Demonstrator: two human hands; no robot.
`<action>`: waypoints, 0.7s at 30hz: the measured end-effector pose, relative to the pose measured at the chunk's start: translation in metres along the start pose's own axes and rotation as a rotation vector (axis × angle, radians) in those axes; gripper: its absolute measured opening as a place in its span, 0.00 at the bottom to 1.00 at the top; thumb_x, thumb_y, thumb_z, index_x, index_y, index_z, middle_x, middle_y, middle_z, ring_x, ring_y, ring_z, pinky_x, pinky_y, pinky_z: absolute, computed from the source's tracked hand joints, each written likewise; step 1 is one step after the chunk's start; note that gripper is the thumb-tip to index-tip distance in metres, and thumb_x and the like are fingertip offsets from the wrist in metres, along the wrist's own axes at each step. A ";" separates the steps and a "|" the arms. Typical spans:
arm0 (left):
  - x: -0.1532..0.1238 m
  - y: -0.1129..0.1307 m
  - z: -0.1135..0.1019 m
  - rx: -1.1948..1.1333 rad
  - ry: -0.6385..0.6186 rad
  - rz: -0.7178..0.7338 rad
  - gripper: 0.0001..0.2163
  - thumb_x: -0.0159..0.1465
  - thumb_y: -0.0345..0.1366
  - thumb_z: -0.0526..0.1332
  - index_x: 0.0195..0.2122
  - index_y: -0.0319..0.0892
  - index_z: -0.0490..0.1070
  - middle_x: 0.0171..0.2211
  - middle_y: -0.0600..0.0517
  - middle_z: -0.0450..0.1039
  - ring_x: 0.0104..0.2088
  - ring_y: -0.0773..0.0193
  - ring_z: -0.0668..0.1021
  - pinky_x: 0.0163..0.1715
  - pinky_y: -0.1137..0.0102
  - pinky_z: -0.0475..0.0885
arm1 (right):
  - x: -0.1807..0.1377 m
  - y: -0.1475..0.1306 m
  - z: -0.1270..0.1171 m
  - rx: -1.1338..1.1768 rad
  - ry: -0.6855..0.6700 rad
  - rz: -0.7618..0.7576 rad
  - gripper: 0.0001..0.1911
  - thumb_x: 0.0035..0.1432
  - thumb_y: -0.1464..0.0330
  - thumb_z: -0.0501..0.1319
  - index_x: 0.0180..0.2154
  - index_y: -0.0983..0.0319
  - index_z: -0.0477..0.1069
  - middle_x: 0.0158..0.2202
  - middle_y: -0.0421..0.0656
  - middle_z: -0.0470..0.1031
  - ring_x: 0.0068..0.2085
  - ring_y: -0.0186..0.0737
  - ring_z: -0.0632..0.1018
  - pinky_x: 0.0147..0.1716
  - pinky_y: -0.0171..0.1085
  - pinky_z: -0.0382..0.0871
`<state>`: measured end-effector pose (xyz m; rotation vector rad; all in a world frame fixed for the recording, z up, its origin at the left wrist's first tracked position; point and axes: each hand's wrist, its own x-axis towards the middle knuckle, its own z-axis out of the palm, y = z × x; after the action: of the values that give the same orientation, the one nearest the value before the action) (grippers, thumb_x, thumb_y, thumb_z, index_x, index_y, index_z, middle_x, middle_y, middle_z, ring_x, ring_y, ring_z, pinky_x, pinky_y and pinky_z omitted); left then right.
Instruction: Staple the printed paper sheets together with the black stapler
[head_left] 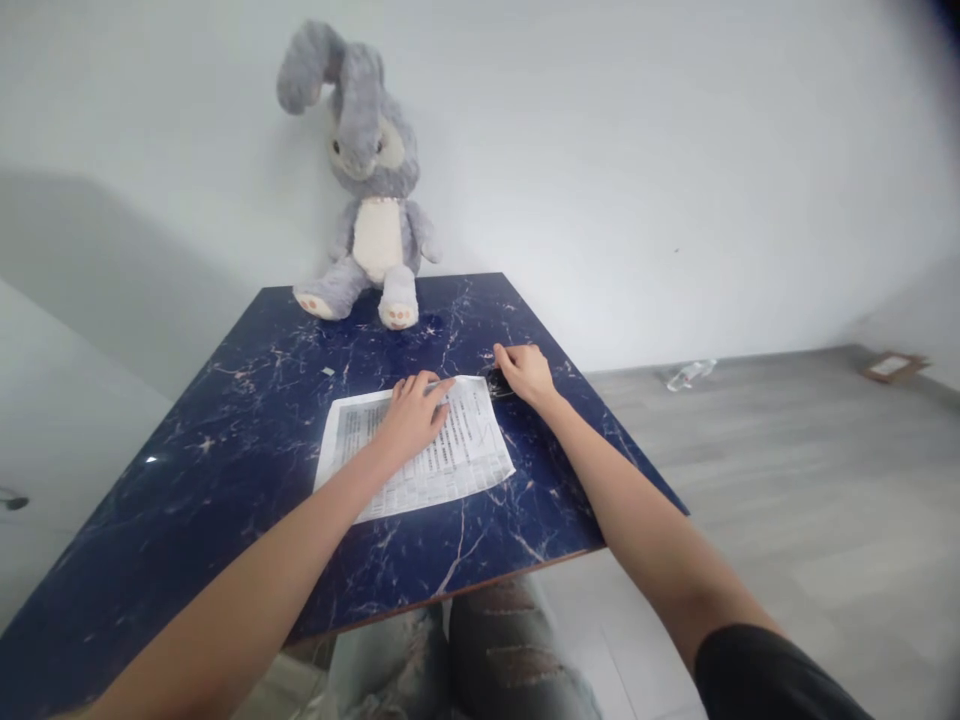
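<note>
While the left hand (415, 408) lies flat with its fingers loosely spread on a printed sheet (480, 450), the right hand (526, 374) is curled over a small dark object (497, 382) at the sheet's far right corner. Whether that hand grips the object or only presses on it, I cannot tell; nor is it clear whether the object overlaps the paper. The sheet lies nearer the surface's right edge than its left, set in from the near edge. The step in hand looks like steadying the paper while the object is handled at its corner; the next move would call for keeping the sheet flat there. Beyond, a pale scrap (328, 371) lies left of the sheet's far edge, and a plush rabbit (379, 240) sits at the surface's far edge.
</note>
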<state>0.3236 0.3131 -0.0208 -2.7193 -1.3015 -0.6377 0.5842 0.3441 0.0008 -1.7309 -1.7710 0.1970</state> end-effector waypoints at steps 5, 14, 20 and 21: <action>-0.002 0.002 0.000 0.021 -0.035 -0.036 0.20 0.74 0.37 0.54 0.66 0.43 0.69 0.57 0.40 0.68 0.56 0.46 0.72 0.61 0.46 0.65 | -0.004 -0.009 0.002 -0.007 -0.042 0.010 0.31 0.73 0.52 0.49 0.25 0.59 0.77 0.27 0.44 0.79 0.34 0.42 0.80 0.35 0.35 0.62; -0.005 0.001 0.004 -0.040 -0.091 -0.120 0.21 0.74 0.40 0.53 0.65 0.43 0.71 0.60 0.36 0.67 0.60 0.40 0.70 0.62 0.34 0.61 | -0.006 -0.014 0.004 -0.061 -0.035 0.088 0.32 0.73 0.51 0.48 0.25 0.60 0.77 0.28 0.49 0.81 0.35 0.47 0.81 0.37 0.38 0.67; -0.008 0.005 -0.005 -0.193 -0.169 0.141 0.22 0.73 0.42 0.57 0.67 0.51 0.68 0.70 0.42 0.61 0.69 0.46 0.65 0.70 0.40 0.54 | -0.004 0.001 -0.014 0.166 -0.147 -0.233 0.30 0.73 0.50 0.49 0.29 0.61 0.77 0.30 0.45 0.80 0.34 0.45 0.79 0.40 0.41 0.69; -0.009 0.006 -0.006 -0.216 -0.205 0.188 0.22 0.73 0.43 0.57 0.68 0.53 0.67 0.71 0.44 0.61 0.70 0.47 0.65 0.70 0.42 0.54 | -0.004 0.003 -0.018 0.180 -0.193 -0.309 0.29 0.73 0.50 0.50 0.31 0.61 0.77 0.31 0.44 0.80 0.34 0.45 0.79 0.40 0.40 0.69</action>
<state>0.3217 0.3014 -0.0181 -3.1066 -1.0459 -0.5208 0.5964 0.3344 0.0117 -1.3300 -2.0643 0.3872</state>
